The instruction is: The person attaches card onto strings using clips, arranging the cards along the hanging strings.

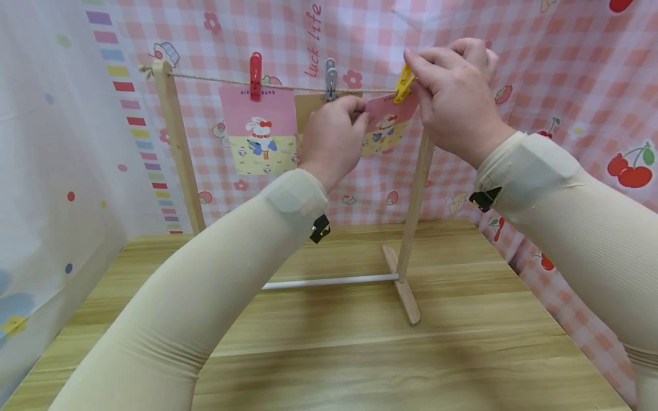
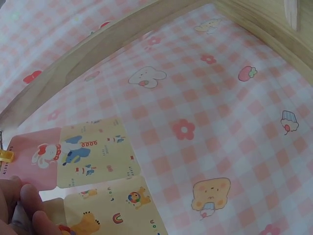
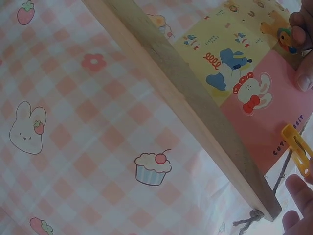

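Note:
My right hand pinches the handle end of a yellow clothespin at the right end of a twine line. The clothespin's nose overlaps the top edge of a pink-and-yellow rabbit card, which hangs slightly tilted. With thumb and fingers, my left hand pinches that card's upper left edge. In the right wrist view the yellow clothespin lies over the printed lettering. Behind my left hand, a tan-topped card, partly hidden, hangs under a grey clothespin.
Further left, a red clothespin holds another rabbit card. The twine runs between a left wooden post and a right post. A white bar joins the stand low down, above the wooden table. Checked cloth hangs behind.

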Motion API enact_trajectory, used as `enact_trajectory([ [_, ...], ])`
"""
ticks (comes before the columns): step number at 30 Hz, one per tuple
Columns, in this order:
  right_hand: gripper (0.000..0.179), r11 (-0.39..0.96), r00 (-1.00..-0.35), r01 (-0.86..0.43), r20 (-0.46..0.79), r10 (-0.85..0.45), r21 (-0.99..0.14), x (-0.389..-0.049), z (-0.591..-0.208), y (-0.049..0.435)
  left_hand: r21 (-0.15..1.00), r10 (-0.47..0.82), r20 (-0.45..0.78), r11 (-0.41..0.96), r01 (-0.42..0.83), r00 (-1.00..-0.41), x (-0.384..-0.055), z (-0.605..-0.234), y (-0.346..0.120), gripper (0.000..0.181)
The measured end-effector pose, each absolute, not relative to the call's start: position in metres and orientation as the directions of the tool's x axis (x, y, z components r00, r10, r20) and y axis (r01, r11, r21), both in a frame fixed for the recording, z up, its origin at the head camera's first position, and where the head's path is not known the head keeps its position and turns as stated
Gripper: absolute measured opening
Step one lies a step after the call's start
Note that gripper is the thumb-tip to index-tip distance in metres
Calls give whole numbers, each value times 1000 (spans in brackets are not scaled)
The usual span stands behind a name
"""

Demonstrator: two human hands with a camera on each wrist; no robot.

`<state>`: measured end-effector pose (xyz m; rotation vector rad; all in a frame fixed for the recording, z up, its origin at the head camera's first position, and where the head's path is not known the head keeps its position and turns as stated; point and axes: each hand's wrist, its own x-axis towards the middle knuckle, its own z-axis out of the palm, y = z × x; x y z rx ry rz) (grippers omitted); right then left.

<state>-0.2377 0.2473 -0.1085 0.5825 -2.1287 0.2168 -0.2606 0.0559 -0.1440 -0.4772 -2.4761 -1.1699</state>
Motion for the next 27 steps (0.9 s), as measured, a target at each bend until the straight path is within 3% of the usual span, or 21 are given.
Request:
enact_trajectory([
  [27, 43, 880, -499, -470, 800, -333, 73, -240, -108, 249, 662, 145, 474, 592, 460, -869, -259, -146, 55, 27],
])
